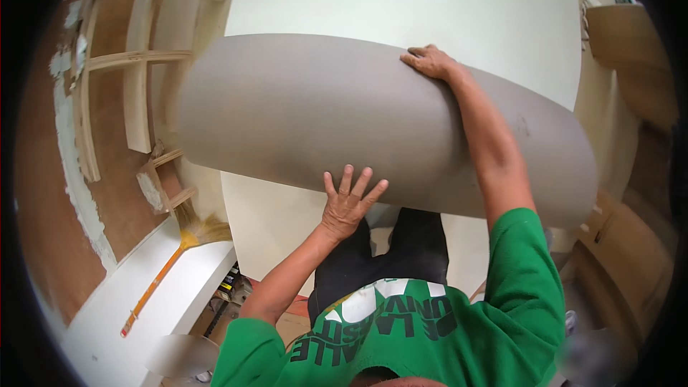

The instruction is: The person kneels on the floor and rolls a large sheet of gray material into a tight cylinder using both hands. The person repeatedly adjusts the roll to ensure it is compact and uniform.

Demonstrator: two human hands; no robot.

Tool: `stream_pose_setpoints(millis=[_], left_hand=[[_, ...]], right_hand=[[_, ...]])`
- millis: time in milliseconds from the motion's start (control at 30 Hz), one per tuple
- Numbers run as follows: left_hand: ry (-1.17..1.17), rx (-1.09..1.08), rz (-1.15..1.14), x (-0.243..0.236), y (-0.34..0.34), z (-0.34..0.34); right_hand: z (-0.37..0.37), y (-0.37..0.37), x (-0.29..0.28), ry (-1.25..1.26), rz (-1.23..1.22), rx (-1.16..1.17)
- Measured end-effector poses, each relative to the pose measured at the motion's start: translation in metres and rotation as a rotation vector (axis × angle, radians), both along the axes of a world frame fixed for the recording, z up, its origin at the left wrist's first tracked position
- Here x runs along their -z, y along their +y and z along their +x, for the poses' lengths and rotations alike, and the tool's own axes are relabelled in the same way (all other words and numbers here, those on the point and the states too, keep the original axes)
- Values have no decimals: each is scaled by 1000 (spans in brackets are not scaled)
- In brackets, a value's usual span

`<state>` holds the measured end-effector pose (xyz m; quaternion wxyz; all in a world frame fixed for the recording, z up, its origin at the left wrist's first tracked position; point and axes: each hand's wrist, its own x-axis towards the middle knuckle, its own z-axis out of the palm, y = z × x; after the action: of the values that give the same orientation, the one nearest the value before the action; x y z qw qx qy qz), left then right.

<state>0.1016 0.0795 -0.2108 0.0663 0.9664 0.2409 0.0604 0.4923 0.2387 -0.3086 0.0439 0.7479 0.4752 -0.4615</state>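
A wide grey-brown sheet (308,100), curved like a roll and perhaps laminate, lies across a pale white board (401,0) in front of me. My left hand (349,204) rests on the sheet's near edge, fingers spread and pointing away from me. Nothing is gripped in it. At the far edge, right of the middle, my right hand (430,62) is bent over the sheet, its fingers closed on that edge. My right forearm crosses above the sheet. Its underside is hidden from view.
On the left, a broom (161,283) with an orange handle lies on a white panel (100,344). Wooden framing (136,61) stands against a brown panel behind it. Brown curved wooden pieces (631,244) are at the right. Clutter lies below the board on the left.
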Motion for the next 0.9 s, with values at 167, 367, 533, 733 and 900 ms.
stream_pose_setpoints(millis=[167, 367, 533, 733, 900], left_hand=[[-3, 127, -54, 12, -15, -18], [52, 101, 230, 36, -27, -24], [-37, -58, 310, 42, -34, -19], [9, 32, 244, 27, -27, -23], [40, 84, 96, 12, -20, -21]], right_hand=[[-47, -28, 28, -104, -53, -36], [-60, -41, 25, 70, -149, -47], [-90, -27, -12, 231, -399, -13], [-87, -46, -8, 285, -410, -32], [-87, -61, 2, 311, -353, -104]])
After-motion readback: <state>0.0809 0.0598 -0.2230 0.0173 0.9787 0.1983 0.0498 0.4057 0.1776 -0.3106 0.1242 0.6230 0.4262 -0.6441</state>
